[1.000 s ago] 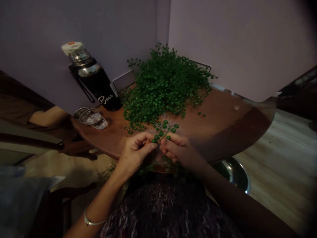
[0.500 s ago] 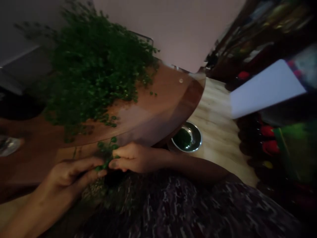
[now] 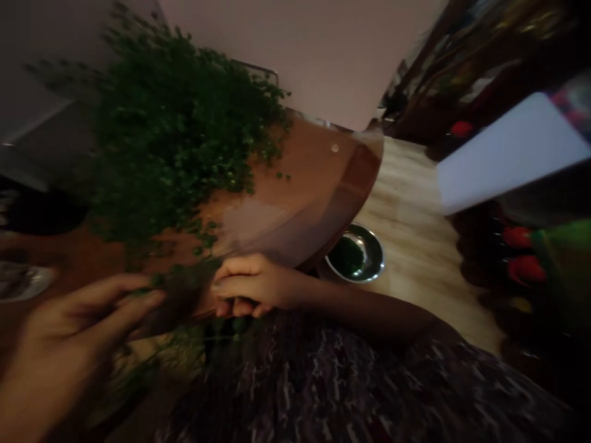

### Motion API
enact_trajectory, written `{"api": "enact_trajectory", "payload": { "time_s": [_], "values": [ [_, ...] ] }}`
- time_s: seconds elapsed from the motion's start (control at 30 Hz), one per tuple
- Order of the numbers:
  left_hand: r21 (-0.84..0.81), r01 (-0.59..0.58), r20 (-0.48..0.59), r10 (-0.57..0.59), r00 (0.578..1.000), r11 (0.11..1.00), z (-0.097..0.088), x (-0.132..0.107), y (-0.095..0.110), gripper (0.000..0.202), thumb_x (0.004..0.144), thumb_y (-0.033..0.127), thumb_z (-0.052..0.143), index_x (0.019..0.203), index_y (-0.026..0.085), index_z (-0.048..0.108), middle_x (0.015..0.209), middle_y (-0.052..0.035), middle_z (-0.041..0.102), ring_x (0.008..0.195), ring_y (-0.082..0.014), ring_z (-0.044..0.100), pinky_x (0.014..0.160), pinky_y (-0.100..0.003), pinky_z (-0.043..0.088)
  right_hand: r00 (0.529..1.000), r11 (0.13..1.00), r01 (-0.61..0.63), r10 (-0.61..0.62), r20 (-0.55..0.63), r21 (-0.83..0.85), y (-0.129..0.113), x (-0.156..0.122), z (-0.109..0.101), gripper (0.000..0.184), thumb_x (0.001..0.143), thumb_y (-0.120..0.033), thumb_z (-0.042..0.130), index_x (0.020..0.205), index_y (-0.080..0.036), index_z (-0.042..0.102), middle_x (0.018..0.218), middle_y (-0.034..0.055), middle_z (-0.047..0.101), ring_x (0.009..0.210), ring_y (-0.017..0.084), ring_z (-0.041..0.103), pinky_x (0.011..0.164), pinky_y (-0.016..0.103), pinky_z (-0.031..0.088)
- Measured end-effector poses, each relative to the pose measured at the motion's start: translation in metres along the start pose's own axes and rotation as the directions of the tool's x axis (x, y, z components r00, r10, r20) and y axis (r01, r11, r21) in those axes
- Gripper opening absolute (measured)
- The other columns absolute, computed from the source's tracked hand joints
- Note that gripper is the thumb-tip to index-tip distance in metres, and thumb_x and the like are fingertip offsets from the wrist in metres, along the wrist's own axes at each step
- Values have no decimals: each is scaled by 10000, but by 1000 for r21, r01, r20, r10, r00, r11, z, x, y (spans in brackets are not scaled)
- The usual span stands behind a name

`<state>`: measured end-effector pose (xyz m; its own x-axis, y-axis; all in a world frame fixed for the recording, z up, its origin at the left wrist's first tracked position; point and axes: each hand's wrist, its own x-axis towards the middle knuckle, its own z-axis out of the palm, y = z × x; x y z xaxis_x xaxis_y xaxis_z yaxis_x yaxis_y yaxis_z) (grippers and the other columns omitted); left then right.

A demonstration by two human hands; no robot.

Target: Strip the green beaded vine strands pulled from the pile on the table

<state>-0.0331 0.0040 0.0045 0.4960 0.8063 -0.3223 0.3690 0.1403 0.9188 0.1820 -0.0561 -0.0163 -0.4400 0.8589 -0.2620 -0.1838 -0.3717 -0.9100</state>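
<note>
My left hand (image 3: 92, 329), at the lower left and blurred, pinches a small leafy herb sprig (image 3: 157, 281) between thumb and fingers. My right hand (image 3: 247, 286) is closed, its fingers curled inward near the table edge; what lies inside them is hidden. A dark, smeared patch lies between the hands, too blurred to name. Some leafy stems (image 3: 170, 351) show below the hands, by my lap. A large heap of leafy green herbs (image 3: 184, 123) covers the table (image 3: 305, 166) beyond my hands.
On the right, below the table's curved edge, a metal bowl (image 3: 373, 255) holds green leaves. A white box-like object (image 3: 508, 154) and red items (image 3: 526, 269) stand farther right above the pale floor (image 3: 410, 203). A clear, shiny object (image 3: 32, 283) lies at far left.
My hands have moved apart: the left has gone left and toward me with the sprig, and the right has curled its fingers and stayed about where it was. The view has shifted slightly.
</note>
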Motion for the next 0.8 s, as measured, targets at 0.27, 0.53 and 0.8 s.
{"api": "enact_trajectory", "payload": {
  "time_s": [0.27, 0.53, 0.8],
  "values": [
    [-100, -26, -235, 2, 972, 995, 34, 7, 11, 139, 675, 281, 676, 694, 158, 613, 453, 57, 468, 398, -48, 394, 397, -158, 321, 988, 962, 68, -28, -150, 265, 3, 18, 9, 183, 777, -316, 566, 880, -172, 518, 722, -19, 511, 417, 9, 320, 301, 114, 180],
    [7, -88, -172, 88, 981, 996, 25, 4, 6, 144, 717, 290, 632, 729, 148, 613, 529, 44, 471, 472, -52, 396, 446, -159, 326, 985, 983, 52, -22, -169, 174, 6, 23, 9, 196, 794, -329, 530, 727, -157, 462, 600, -52, 426, 372, -2, 276, 311, 131, 158],
    [242, -113, 63, 100, 993, 964, 15, -11, 16, 157, 754, 268, 578, 690, 136, 635, 642, -4, 570, 626, -103, 507, 587, -199, 398, 996, 923, 74, -47, 80, -379, -7, 2, -6, 290, 828, -308, 480, 597, -133, 464, 520, -40, 413, 469, 37, 363, 429, 169, 271]
  ]
}}
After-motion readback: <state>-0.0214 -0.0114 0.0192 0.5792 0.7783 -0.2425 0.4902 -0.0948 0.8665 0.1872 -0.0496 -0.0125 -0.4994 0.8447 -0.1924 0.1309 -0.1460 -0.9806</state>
